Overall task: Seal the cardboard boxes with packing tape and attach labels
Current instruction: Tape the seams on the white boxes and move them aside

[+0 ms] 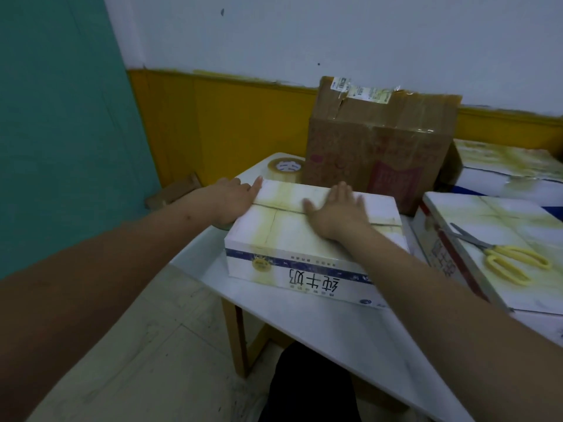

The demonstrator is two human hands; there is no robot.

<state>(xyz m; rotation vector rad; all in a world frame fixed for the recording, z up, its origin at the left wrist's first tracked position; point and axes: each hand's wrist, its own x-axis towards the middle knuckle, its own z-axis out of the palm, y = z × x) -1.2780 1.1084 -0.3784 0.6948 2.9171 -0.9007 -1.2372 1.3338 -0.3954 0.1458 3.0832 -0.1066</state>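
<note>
Head camera looks down at a white-and-yellow printed cardboard milk carton box (304, 236) on a white table (304, 327). The right hand (335, 208) lies flat, fingers straight, pressing the closed top flaps along their seam. The left hand (231, 199) rests open against the box's left end, gripping nothing. This looks like holding the flaps shut before taping. Next comes reaching for the clear packing tape roll (285, 169) just behind the box; yellow-handled scissors (499, 254) lie on a neighbouring box (487, 214).
</note>
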